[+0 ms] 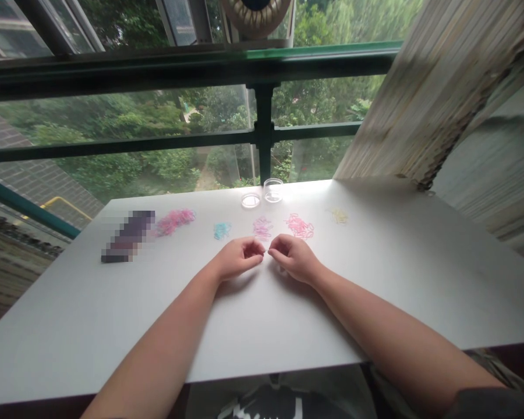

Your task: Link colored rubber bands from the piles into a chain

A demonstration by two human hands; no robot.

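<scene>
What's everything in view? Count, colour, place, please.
table: one, white, under hands
pixelated object: one, dark, table's left
mixed pile: one, mostly pink, beside it
small piles: four, blue, purple, pink, yellow, left to right
round containers: two, clear, table's far edge
railing: one, green, beyond table
greenery: uncounted, green, outside
brickwork: one patch, grey, outside left
curtain: one, pale striped, right
round object: one, pale, top centre
clothing: count unclear, dark, bottom edge
forearms: two, bare, lower centre
left hand: one, bare, centre
right hand: one, bare, centre

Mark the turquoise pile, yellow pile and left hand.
Turquoise pile (pixel 220 231): head view, middle of the heap.
Yellow pile (pixel 340 217): head view, denser right part.
Left hand (pixel 237 258): head view, back of the hand.
</scene>
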